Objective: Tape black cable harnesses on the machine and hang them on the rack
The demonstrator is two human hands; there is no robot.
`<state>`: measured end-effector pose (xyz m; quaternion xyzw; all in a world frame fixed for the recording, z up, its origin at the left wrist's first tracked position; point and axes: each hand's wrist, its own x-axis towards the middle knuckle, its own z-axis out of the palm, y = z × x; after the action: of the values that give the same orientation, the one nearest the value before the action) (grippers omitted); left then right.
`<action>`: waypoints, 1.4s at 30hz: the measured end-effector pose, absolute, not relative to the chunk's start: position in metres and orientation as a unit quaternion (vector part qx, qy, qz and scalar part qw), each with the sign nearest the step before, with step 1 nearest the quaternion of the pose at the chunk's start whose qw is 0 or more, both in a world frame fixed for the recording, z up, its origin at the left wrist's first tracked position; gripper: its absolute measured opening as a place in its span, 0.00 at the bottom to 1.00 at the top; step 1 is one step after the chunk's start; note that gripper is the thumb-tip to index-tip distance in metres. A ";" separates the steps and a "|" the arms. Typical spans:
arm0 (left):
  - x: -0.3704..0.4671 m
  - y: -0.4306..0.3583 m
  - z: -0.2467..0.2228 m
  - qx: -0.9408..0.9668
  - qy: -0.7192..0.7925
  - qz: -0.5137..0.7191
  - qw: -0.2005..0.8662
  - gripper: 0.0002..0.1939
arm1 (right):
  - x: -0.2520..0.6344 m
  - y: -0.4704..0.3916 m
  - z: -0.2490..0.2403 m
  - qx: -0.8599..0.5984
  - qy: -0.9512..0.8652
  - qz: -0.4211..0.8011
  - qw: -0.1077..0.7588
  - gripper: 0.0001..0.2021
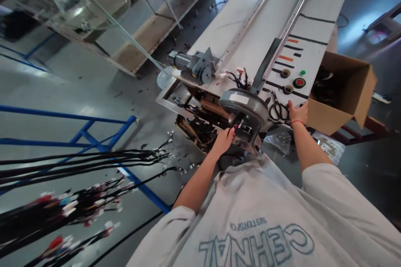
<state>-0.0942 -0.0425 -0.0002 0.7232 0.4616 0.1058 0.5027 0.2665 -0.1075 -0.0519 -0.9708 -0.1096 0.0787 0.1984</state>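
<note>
Possibly, the red piece [236, 127] pinched by the left hand [224, 140] at seven o'clock on the round machine [242, 107] could be snagged by rotation; three-o'clock scissors [278, 110] could be nudged by the open right hand [298, 113].

Glare on floor [360, 12], edges blurred

An open cardboard box [328, 116] with dark contents stands at the right of the frame. A blue tubular frame [62, 114] crosses the left side. At upper left is a low wooden shelf [138, 48]; a grey motor [183, 59] sits above centre.
</note>
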 end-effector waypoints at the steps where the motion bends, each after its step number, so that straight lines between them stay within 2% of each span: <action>1: -0.095 -0.043 -0.001 0.717 0.458 0.107 0.514 0.20 | 0.267 -0.107 -0.052 -0.969 -0.114 0.077 0.203 0.49; 6: -0.094 -0.043 -0.005 0.703 0.476 0.109 0.516 0.19 | 0.268 -0.105 -0.053 -0.970 -0.119 0.076 0.199 0.46; 9: -0.096 -0.045 -0.004 0.748 0.466 0.111 0.460 0.18 | 0.267 -0.104 -0.055 -0.969 -0.126 0.066 0.203 0.42; 13: -0.098 -0.047 -0.004 0.780 0.475 0.107 0.393 0.17 | 0.270 -0.105 -0.058 -0.967 -0.128 0.060 0.210 0.44; 17: -0.099 -0.047 -0.005 0.777 0.481 0.105 0.392 0.17 | 0.272 -0.105 -0.057 -0.966 -0.130 0.064 0.215 0.45; 23: -0.093 -0.050 -0.004 0.770 0.483 0.121 0.400 0.17 | 0.268 -0.104 -0.050 -0.964 -0.129 0.070 0.220 0.42; 26: -0.097 -0.051 -0.004 0.751 0.473 0.136 0.441 0.19 | 0.268 -0.105 -0.050 -0.962 -0.124 0.068 0.232 0.39; 30: -0.128 -0.058 -0.009 0.685 0.397 0.141 0.595 0.25 | 0.270 -0.105 -0.051 -0.963 -0.132 0.059 0.229 0.42; 32: -0.144 -0.068 -0.017 0.653 0.400 0.139 0.628 0.28 | 0.271 -0.105 -0.051 -0.963 -0.136 0.063 0.225 0.42; 42: -0.126 -0.079 -0.033 0.629 0.472 0.183 0.590 0.26 | 0.273 -0.105 -0.054 -0.964 -0.142 0.064 0.215 0.42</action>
<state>-0.1260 -0.0794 -0.0331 0.6293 0.4718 0.1827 0.5900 0.2734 -0.1051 -0.0542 -0.9641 -0.1425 0.0644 0.2148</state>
